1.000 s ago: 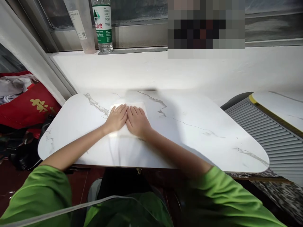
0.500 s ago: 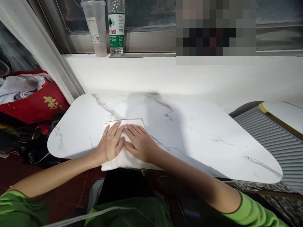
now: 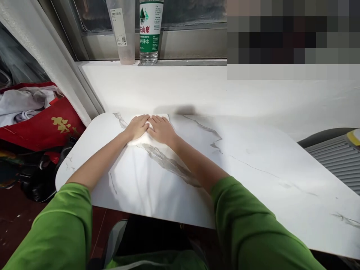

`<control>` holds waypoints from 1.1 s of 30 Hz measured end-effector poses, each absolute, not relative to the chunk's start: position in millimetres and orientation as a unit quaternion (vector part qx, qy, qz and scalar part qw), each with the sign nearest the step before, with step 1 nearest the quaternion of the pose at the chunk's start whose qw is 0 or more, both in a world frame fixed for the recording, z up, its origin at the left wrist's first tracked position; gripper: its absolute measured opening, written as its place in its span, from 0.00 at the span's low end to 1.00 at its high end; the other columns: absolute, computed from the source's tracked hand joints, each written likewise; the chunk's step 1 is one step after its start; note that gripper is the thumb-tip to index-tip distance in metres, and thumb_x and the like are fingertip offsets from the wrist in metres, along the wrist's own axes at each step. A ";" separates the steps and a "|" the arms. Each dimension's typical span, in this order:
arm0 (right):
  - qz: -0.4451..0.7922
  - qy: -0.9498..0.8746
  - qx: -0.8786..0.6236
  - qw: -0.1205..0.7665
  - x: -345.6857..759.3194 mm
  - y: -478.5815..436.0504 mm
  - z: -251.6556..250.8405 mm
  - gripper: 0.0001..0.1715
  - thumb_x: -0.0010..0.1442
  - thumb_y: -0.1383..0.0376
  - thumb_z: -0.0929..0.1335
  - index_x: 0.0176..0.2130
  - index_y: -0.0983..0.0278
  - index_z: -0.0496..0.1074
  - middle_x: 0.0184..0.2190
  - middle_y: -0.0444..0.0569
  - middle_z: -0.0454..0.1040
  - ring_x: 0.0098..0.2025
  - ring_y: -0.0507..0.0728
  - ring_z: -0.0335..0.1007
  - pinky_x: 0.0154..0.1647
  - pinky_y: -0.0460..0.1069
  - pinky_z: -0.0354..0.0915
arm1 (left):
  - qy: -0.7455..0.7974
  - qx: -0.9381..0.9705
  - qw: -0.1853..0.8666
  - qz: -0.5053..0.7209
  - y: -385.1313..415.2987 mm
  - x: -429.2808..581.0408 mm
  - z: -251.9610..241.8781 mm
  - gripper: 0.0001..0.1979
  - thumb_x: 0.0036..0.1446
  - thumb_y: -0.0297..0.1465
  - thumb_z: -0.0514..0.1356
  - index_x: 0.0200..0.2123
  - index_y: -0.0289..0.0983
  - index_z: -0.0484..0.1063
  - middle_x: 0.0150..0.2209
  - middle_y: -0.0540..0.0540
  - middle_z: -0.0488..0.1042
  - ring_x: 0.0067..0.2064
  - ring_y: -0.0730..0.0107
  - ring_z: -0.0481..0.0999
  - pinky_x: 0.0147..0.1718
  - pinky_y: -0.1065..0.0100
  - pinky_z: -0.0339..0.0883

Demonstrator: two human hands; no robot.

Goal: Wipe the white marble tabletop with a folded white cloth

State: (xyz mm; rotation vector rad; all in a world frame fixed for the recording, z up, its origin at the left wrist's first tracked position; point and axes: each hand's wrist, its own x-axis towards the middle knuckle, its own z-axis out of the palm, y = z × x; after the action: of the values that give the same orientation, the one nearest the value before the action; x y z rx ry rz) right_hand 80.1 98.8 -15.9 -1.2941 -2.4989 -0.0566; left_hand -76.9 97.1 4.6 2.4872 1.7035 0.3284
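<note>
A folded white cloth (image 3: 142,140) lies at the far left part of the white marble table (image 3: 253,168). My left hand (image 3: 137,127) presses flat on it, fingers stretched out. Beside it, my right hand (image 3: 161,129) also lies flat on the cloth, fingers out and touching the left hand's fingertips. Both arms reach forward in green sleeves. Most of the cloth is hidden under the hands.
A clear plastic cup (image 3: 121,30) and a water bottle (image 3: 149,30) with a green label stand on the white window ledge (image 3: 197,86) behind the table. A red bag (image 3: 42,123) with clothes sits left of the table. A grey ribbed surface (image 3: 337,157) is at the right.
Both hands pushed the cloth from the table's near edge away to its far side, after having pulled it toward me before that. The view shifted too.
</note>
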 end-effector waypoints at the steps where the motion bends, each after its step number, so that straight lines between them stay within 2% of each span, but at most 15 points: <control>1: -0.015 -0.873 -0.458 0.168 78.7 106.7 -16.3 0.30 0.68 0.62 0.56 0.64 0.73 0.62 0.65 0.62 0.64 0.66 0.66 0.56 0.66 0.61 0.49 | 0.558 0.821 0.055 0.109 107.3 -77.6 4.0 0.28 0.66 0.33 0.43 0.67 0.33 0.57 0.69 0.41 0.59 0.70 0.62 0.56 0.69 0.55 0.47; 7: -0.013 -0.858 -0.482 0.175 74.8 127.7 -18.8 0.30 0.68 0.63 0.56 0.64 0.73 0.63 0.65 0.63 0.64 0.66 0.66 0.56 0.66 0.61 0.48 | 0.549 0.826 0.062 0.113 134.4 -78.8 1.6 0.29 0.66 0.33 0.42 0.67 0.29 0.56 0.69 0.39 0.58 0.70 0.63 0.55 0.69 0.59 0.46; 12: -0.026 -0.865 -0.471 0.171 76.6 113.5 -20.3 0.30 0.68 0.63 0.56 0.63 0.75 0.62 0.65 0.65 0.62 0.66 0.67 0.56 0.65 0.62 0.49 | 0.556 0.822 0.059 0.105 115.0 -78.4 1.6 0.28 0.68 0.32 0.41 0.68 0.32 0.55 0.70 0.40 0.56 0.71 0.61 0.53 0.69 0.53 0.44; 19: -0.031 -0.878 -0.439 0.188 67.0 25.0 -21.4 0.31 0.68 0.61 0.56 0.64 0.75 0.61 0.65 0.66 0.63 0.66 0.70 0.56 0.66 0.65 0.50 | 0.563 0.820 0.067 0.079 19.3 -94.7 4.7 0.29 0.67 0.32 0.40 0.69 0.31 0.52 0.71 0.40 0.53 0.72 0.62 0.50 0.70 0.54 0.39; 26: -0.012 -0.909 -0.381 0.168 38.7 -81.3 -7.7 0.34 0.69 0.60 0.57 0.64 0.81 0.61 0.66 0.72 0.60 0.68 0.74 0.53 0.68 0.66 0.46 | 0.572 0.812 0.061 0.099 -98.5 -130.2 6.6 0.29 0.68 0.34 0.40 0.69 0.32 0.52 0.71 0.39 0.54 0.72 0.62 0.50 0.70 0.52 0.40; 33: -0.003 -0.920 -0.353 0.171 22.8 -92.2 -5.4 0.34 0.67 0.59 0.59 0.62 0.82 0.63 0.65 0.72 0.61 0.66 0.75 0.56 0.68 0.65 0.49 | 0.590 0.799 0.067 0.098 -119.1 -144.2 10.7 0.29 0.67 0.33 0.41 0.68 0.32 0.54 0.70 0.39 0.56 0.71 0.62 0.53 0.70 0.52 0.42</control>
State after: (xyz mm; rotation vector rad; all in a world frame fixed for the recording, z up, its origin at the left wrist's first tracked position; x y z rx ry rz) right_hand 22.8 -92.2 -5.4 -1.0018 -2.6125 -0.0072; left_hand -144.2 -119.1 10.7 2.4071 1.7789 0.2943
